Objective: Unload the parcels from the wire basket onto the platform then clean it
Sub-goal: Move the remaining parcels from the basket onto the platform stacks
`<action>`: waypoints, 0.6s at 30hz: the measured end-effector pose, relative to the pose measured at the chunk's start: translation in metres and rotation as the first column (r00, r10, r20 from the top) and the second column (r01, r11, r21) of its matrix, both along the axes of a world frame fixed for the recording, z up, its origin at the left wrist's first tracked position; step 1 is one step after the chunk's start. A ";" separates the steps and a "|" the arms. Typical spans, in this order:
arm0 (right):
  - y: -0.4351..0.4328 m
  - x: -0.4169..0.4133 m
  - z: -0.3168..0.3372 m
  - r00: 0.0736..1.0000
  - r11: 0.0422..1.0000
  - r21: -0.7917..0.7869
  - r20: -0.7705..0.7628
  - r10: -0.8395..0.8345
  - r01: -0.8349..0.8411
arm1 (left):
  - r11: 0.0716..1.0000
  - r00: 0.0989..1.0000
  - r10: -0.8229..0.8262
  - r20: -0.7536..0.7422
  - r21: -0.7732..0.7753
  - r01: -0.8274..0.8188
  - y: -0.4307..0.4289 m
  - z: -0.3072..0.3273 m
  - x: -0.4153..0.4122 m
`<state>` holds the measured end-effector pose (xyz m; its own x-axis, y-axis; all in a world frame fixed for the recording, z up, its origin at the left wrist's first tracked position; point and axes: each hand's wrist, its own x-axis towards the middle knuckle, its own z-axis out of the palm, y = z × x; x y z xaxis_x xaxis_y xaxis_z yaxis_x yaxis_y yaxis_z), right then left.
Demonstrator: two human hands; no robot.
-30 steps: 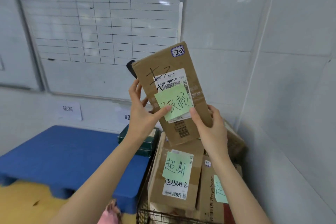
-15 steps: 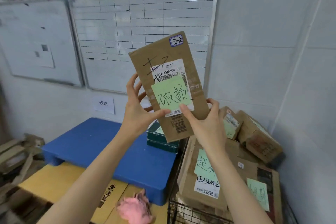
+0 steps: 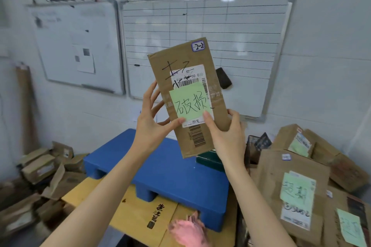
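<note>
Risks noted:
- The cardboard parcel (image 3: 197, 142) is held upright in the air, above the blue platform (image 3: 170, 176) and clear of the wire basket (image 3: 252, 146).
- Only its lower part is gripped. The left hand (image 3: 152, 124) has its thumb on the front and its fingers behind. The right hand (image 3: 226, 130) is wrapped round the right edge with its thumb on the face.
- A tall load gripped so low could tip or slide out.
- The green note (image 3: 189, 103) could be peeled off by a thumb dragged across it.
- The dark green box (image 3: 208, 161) on the platform's far corner could be knocked when the parcel is set down.

Materials:
- A pink cloth (image 3: 187, 230), soft and crumpled, is seen nearest.
- The platform is moulded plastic, smooth and footed.
- The parcel is flat, matte, corrugated brown board with a glossy label.
- The basket is dark thin wire, with the remaining parcels (image 3: 291, 186) heaped in it.
- A glossy whiteboard (image 3: 220, 26) hangs behind.
</note>
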<state>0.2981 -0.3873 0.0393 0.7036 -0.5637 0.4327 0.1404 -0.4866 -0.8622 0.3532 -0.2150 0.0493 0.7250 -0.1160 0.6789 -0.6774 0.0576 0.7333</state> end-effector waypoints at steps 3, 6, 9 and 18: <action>0.043 0.016 -0.002 0.999 1.000 0.007 0.045 -0.013 0.013 | 1.000 1.000 -0.006 -0.008 -0.007 0.005 0.043 -0.005 0.016; 0.080 0.029 -0.006 0.998 0.999 -0.031 0.033 -0.044 0.045 | 1.000 1.000 -0.008 -0.010 0.007 0.008 0.081 -0.012 0.030; 0.109 0.040 -0.012 0.999 0.995 -0.083 0.004 -0.055 0.055 | 0.999 0.999 -0.027 -0.018 0.023 0.028 0.108 -0.019 0.044; 0.152 0.088 -0.022 0.996 0.994 -0.103 -0.081 0.033 -0.041 | 0.999 0.997 0.002 -0.072 0.041 0.000 0.163 -0.041 0.091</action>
<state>0.3860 -0.2349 0.0172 0.7575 -0.4916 0.4297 0.0931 -0.5700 -0.8163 0.4441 -0.0519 0.0085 0.7718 -0.1420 0.6198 -0.6230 0.0258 0.7818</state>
